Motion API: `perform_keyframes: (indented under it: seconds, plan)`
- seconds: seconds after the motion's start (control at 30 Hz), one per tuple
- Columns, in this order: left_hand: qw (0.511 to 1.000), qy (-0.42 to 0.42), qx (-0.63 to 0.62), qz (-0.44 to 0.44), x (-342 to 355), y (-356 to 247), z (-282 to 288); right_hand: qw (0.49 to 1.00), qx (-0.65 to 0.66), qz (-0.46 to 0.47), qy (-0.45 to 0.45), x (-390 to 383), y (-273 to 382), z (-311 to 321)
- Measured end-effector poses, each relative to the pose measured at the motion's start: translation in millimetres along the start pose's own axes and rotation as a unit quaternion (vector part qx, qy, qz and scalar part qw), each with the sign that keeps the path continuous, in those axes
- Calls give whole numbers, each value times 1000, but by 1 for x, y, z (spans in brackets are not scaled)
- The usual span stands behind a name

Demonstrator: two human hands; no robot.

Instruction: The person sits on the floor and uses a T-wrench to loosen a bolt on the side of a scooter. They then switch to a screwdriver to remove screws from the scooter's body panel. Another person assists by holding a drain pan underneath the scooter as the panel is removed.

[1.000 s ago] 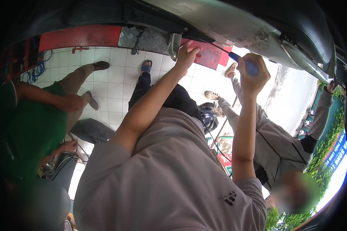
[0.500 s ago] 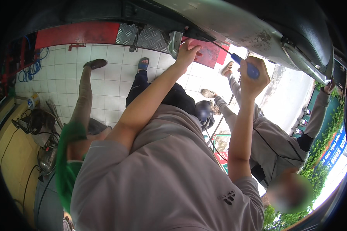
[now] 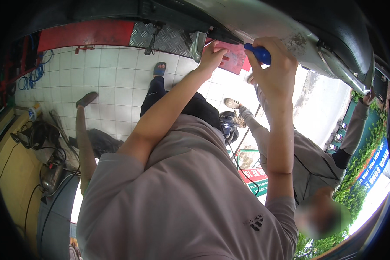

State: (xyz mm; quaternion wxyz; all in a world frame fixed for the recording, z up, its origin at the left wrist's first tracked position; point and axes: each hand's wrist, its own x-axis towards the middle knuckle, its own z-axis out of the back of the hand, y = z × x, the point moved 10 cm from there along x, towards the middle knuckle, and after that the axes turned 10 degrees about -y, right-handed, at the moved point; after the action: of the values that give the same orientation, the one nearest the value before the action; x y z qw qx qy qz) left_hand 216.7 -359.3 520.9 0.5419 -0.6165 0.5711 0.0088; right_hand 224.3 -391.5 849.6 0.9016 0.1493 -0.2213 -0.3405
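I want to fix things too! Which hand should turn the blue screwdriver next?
Probably the right hand: it already grips the blue screwdriver against the grey panel. The left hand only rests beside the tip, steadying.

White square floor tiles [image 3: 112,82] with dark grout. Red painted band [image 3: 86,34] along the far edge of the tiling, next to a grey checker-plate ramp [image 3: 169,38]. Blue hose [image 3: 35,73], coiled, at the left margin near red fittings. Yellow-ochre surface [image 3: 13,173] at lower left, with black cables and a dark compressor-like unit [image 3: 52,175] beside it. Pale concrete ground [image 3: 320,104] beyond the tiles, brightly daylit. Green hedge [image 3: 359,169] on the right, beside a blue signboard [image 3: 377,162]. Overexposed daylight at lower right.
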Motion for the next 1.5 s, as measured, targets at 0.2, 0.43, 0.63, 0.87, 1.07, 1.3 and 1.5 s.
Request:
perform_keyframes:
  seconds: [0.2,0.43,0.63,0.87,1.07,1.3,1.5]
  plan:
    - [999,21,-25,12,-6,-13,-13,972,-226,1,66,19,6,-26]
    - [985,-43,30,-166,-27,-63,-3,936,-126,284,164,15,46,-61]
    - [781,-35,132,-610,-125,-207,-14,892,-45,412,179,22,64,-62]
    - [825,19,207,-525,-105,-236,-21,961,-82,263,35,47,37,-29]
    - [843,107,176,-498,-88,-241,-29,941,96,304,111,49,56,-21]
    - [780,15,298,-550,-110,-261,-36,969,21,236,72,52,63,-2]
    - [784,72,245,-566,-106,-251,-36,940,79,327,59,44,59,14]
